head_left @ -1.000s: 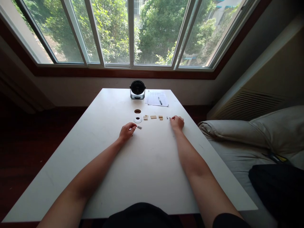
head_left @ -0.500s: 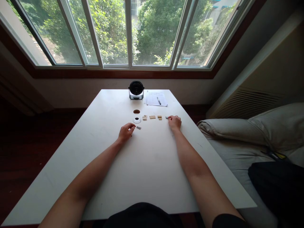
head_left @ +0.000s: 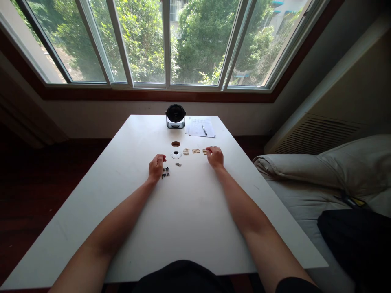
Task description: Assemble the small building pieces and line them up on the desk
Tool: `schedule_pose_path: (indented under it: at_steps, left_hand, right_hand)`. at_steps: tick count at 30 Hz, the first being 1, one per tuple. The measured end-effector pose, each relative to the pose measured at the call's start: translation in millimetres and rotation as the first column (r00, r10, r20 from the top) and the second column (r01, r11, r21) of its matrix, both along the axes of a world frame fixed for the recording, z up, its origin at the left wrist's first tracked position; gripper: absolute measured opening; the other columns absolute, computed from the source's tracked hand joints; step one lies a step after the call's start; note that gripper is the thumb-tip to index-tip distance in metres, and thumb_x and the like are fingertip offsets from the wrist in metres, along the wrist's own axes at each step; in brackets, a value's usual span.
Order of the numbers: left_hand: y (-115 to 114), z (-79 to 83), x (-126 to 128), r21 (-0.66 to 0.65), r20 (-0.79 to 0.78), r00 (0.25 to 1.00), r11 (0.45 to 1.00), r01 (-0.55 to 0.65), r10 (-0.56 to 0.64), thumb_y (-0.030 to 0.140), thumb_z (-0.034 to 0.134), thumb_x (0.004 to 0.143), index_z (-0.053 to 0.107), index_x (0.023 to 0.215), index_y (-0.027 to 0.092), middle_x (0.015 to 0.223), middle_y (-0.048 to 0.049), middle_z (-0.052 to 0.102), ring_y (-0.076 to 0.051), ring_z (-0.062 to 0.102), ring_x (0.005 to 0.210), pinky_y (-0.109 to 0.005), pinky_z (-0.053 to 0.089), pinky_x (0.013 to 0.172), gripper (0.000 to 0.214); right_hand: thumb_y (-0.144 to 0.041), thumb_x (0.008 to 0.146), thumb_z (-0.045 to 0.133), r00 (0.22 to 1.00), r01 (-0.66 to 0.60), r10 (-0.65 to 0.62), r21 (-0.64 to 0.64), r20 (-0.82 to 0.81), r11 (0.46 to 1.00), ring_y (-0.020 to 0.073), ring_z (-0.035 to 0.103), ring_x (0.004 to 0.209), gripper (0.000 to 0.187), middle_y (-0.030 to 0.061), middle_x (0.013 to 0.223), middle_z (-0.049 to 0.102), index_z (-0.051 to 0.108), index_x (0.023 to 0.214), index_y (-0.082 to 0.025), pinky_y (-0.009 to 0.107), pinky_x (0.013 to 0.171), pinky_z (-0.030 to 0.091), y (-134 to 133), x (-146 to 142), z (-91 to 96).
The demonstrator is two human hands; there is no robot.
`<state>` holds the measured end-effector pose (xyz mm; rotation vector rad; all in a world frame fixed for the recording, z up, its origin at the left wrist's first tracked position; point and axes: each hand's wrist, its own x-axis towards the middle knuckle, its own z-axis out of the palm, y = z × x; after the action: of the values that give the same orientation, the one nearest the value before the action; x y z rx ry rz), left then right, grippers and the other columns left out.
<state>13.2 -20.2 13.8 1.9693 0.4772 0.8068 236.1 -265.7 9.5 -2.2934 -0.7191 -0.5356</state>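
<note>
My left hand [head_left: 157,167] rests on its side at the left of the small parts, fingers curled in. What lies inside the curl, if anything, is hidden. Small black pieces [head_left: 165,175] lie beside its palm. A small grey building piece [head_left: 178,164] is a little to its right, untouched. My right hand [head_left: 215,157] has its fingertips together at a small stack of tan bricks [head_left: 204,151], partly covering it; what it pinches is too small to make out. Left of that stack are a row of tan bricks [head_left: 196,151] and pale bricks [head_left: 186,151].
A white table [head_left: 183,219] bears everything. Behind the bricks are a round hole [head_left: 175,144] and its ring-shaped cover [head_left: 176,155]. A small black fan [head_left: 175,116] stands at the back beside papers [head_left: 198,125] with a pen [head_left: 204,130]. A couch [head_left: 293,179] adjoins at the right.
My right hand has moved left to the tan stack; the grey piece at its fingertips no longer shows. My left hand has drawn back leftward from the other grey piece, uncovering the black pieces.
</note>
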Motion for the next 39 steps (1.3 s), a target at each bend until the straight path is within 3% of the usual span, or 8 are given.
schedule_pose_path:
  at_steps: [4,7,10,13,17,28,39]
  left_hand:
    - [2.8,-2.7,2.0,-0.088,0.045,0.998,0.996,-0.027,0.031,0.041,0.031,0.098,0.066,0.094,0.022,0.088,-0.0048,0.071,-0.019,0.065,0.085,-0.031,0.053,0.078,0.04]
    - [4.8,-4.4,3.6,-0.129,0.065,0.997,0.991,-0.04,0.049,0.043,0.03,0.098,0.065,0.092,0.021,0.088,-0.0054,0.07,-0.018,0.065,0.085,-0.031,0.053,0.08,0.042]
    - [5.7,-4.4,4.1,-0.151,0.089,0.993,0.987,-0.06,0.074,0.044,0.03,0.098,0.065,0.091,0.02,0.087,-0.0049,0.07,-0.018,0.065,0.083,-0.031,0.053,0.079,0.043]
    - [5.6,-3.6,4.0,-0.165,0.107,0.99,0.984,-0.071,0.089,0.044,0.029,0.099,0.064,0.09,0.02,0.086,-0.0047,0.069,-0.018,0.065,0.082,-0.032,0.053,0.079,0.043]
    - [5.2,-3.5,3.9,-0.174,0.106,0.99,0.982,-0.069,0.088,0.043,0.03,0.099,0.063,0.089,0.02,0.086,-0.0051,0.069,-0.018,0.065,0.082,-0.032,0.053,0.078,0.042]
    - [3.2,-1.8,1.3,-0.094,0.062,0.997,0.994,-0.048,0.054,0.039,0.032,0.097,0.064,0.09,0.021,0.086,-0.0042,0.069,-0.018,0.065,0.083,-0.03,0.051,0.077,0.037]
    - [4.1,-4.3,2.5,-0.034,0.021,0.999,0.999,-0.036,0.036,0.039,0.036,0.096,0.064,0.09,0.021,0.084,-0.003,0.07,-0.018,0.065,0.082,-0.03,0.052,0.076,0.034]
  right_hand:
    - [-0.017,0.091,0.057,0.938,-0.347,0.348,0.035,-0.009,0.937,0.0203,0.059,0.083,0.016,0.0047,0.088,0.067,0.072,0.096,-0.022,0.034,0.08,0.046,32.9,-43.0,11.2]
    - [-0.017,0.092,0.061,0.791,-0.61,0.606,-0.042,-0.083,0.791,0.0173,0.06,0.082,0.014,0.0033,0.092,0.067,0.072,0.097,-0.024,0.03,0.075,0.047,56.3,-86.1,18.1]
    - [-0.021,0.09,0.066,0.689,-0.724,0.714,-0.156,-0.121,0.672,0.0195,0.059,0.095,0.02,0.0047,0.1,0.066,0.071,0.109,-0.026,0.031,0.081,0.047,71.4,-123.4,20.6]
    - [-0.022,0.091,0.066,0.708,-0.698,0.697,-0.255,-0.113,0.669,0.0216,0.056,0.103,0.029,0.0068,0.107,0.065,0.067,0.12,-0.026,0.033,0.086,0.045,77.1,-143.0,17.2]
    - [-0.022,0.092,0.065,0.698,-0.699,0.708,-0.315,-0.106,0.642,0.0215,0.053,0.102,0.031,0.0069,0.108,0.063,0.066,0.122,-0.027,0.034,0.089,0.044,76.6,-145.0,9.1]
    - [-0.028,0.092,0.066,0.696,-0.697,0.715,-0.299,-0.062,0.652,0.0214,0.051,0.098,0.027,0.007,0.106,0.061,0.067,0.119,-0.028,0.034,0.087,0.043,74.2,-145.6,6.7]
    - [-0.024,0.093,0.065,0.698,-0.697,0.714,-0.278,-0.052,0.661,0.0198,0.052,0.096,0.008,0.0066,0.101,0.061,0.068,0.1,-0.022,0.031,0.086,0.043,76.7,-148.5,6.4]
